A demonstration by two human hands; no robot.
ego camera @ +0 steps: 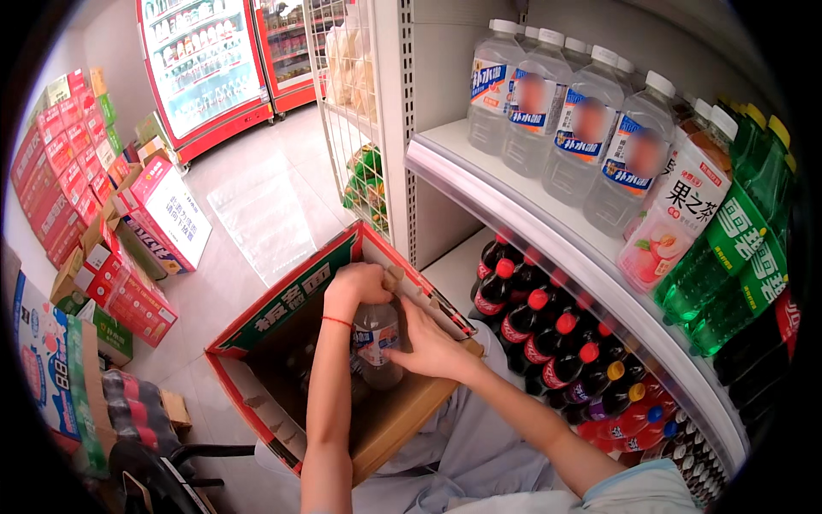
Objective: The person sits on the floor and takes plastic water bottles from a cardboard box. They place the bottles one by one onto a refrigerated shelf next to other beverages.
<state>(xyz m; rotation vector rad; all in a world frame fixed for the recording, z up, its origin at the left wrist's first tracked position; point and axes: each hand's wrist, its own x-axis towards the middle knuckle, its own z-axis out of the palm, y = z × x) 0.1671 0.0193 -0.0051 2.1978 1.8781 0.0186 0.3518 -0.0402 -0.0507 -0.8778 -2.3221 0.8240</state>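
A clear plastic drink bottle (376,344) with a blue and white label stands upright in an open cardboard box (392,440) on my lap. From above, my left hand (359,284) is closed over the bottle's top and hides the cap. My right hand (429,344) grips the bottle's side, its thumb across the label and its fingers partly hidden behind. Dim shapes of other bottles (305,360) show inside the box, left of the held one. Torn edges run along the box rim.
On the white shelf (443,138) at right, similar clear bottles (536,122) stand beside fruit tea (674,205) and green soda bottles (725,257). Cola bottles (536,321) fill the level below. Cartons (164,215), a black chair (154,475), a wire rack (347,96) and a fridge (205,70) surround the floor.
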